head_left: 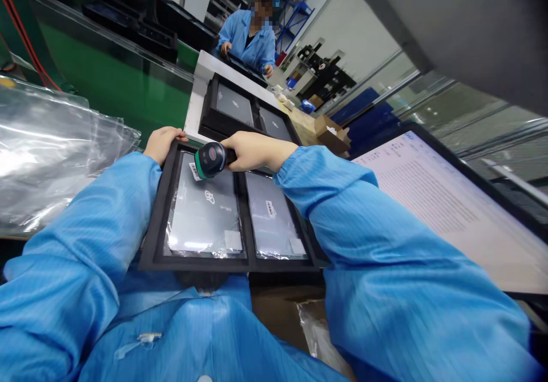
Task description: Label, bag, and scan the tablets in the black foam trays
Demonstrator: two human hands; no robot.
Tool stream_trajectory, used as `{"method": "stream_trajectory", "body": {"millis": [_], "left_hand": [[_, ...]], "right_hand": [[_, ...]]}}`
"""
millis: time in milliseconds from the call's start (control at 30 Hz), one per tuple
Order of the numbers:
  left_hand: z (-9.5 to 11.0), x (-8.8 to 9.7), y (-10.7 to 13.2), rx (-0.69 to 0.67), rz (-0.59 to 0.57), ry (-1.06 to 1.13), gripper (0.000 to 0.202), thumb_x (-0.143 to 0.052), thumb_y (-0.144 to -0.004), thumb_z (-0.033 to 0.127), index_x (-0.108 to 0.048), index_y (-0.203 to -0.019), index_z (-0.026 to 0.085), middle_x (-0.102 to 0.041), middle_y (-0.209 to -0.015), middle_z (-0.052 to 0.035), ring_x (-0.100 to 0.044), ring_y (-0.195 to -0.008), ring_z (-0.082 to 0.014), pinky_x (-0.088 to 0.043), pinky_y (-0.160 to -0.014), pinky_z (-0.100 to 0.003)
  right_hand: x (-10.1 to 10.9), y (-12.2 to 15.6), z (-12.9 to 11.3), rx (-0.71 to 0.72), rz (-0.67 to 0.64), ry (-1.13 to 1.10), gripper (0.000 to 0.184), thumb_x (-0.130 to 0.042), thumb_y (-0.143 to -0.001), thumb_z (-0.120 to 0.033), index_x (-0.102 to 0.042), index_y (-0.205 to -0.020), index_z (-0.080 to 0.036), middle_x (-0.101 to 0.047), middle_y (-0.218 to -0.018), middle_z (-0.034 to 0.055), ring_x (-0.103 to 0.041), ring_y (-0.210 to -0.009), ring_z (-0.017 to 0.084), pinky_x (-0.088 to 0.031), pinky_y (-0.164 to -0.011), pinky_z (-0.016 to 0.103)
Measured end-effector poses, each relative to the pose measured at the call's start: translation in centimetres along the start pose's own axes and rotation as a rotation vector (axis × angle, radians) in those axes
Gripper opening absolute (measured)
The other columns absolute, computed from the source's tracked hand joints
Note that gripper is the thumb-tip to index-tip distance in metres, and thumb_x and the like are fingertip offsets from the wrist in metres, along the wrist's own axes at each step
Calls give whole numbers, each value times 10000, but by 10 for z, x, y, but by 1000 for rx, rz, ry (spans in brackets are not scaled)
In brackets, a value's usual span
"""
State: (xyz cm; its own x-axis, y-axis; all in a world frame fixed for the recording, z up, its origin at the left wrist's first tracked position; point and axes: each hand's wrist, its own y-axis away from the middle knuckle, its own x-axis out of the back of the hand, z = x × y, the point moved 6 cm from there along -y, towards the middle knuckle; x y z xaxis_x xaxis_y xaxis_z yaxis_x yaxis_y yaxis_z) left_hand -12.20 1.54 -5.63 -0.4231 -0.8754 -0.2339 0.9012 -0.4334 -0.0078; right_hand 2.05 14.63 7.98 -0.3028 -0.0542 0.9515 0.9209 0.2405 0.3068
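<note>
My right hand (256,150) is closed around a handheld barcode scanner (210,160) with a black body and green rim. Its head hangs over the upper part of a silver tablet-like device (194,213) in clear plastic, close to a white barcode label (195,171). A similar bagged device (274,213), also labelled, lies in the right compartment of the same black tray (152,250). At the tray's far left corner, my left hand (164,144) grips the edge with its fingers curled; the thumb is hidden.
Beyond lies another black tray (256,113) with two devices. Clear plastic bags (51,148) are piled on the left, beside a green conveyor (111,79). A large monitor (454,210) stands at right. Across the line, a person in blue (252,39) handles a dark tray.
</note>
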Motion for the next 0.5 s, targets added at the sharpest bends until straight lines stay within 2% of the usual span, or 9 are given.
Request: {"method": "stream_trajectory", "body": {"millis": [200, 300, 400, 433, 500], "left_hand": [[-1, 2, -3, 15, 1, -16, 178, -673, -783, 319, -717, -808, 148, -762, -907, -105, -705, -981, -270, -554, -964, -362], [5, 1, 0, 7, 9, -31, 182, -640, -807, 295, -706, -825, 127, -762, -921, -112, -706, -1008, -266, -546, -999, -357], [13, 3, 3, -22, 6, -100, 280, -579, -847, 293, -709, -939, 62, -763, -969, -121, -700, -1039, -241, -527, -1052, -361], [15, 4, 2, -41, -14, -145, 347, -563, -864, 314, -707, -1008, 33, -766, -1007, -118, -693, -1059, -229, -518, -1075, -362], [20, 6, -1, -112, -90, -314, 522, -500, -913, 405, -671, -1165, -19, -766, -1125, -105, -670, -1123, -205, -500, -1115, -354]], "right_hand": [[-5, 2, -5, -61, 29, 2, 328, -753, -745, -221, -748, -1064, -149, -768, -973, 53, -692, -913, 211, -457, -846, 277], [7, 20, 11, -110, 198, -48, 348, -748, -778, -254, -717, -1089, -100, -769, -1065, 89, -697, -1000, 225, -473, -933, 293], [19, 66, 62, -322, 485, -140, 352, -703, -836, -275, -685, -1095, -37, -755, -1091, 123, -695, -1015, 218, -489, -955, 316], [15, 90, 86, -449, 569, -210, 322, -708, -836, -249, -681, -1079, -40, -759, -1038, 115, -703, -948, 204, -513, -924, 321], [-9, 146, 132, -732, 693, -424, 225, -725, -812, -157, -678, -1016, -76, -748, -850, 69, -682, -730, 163, -559, -801, 310]]}}
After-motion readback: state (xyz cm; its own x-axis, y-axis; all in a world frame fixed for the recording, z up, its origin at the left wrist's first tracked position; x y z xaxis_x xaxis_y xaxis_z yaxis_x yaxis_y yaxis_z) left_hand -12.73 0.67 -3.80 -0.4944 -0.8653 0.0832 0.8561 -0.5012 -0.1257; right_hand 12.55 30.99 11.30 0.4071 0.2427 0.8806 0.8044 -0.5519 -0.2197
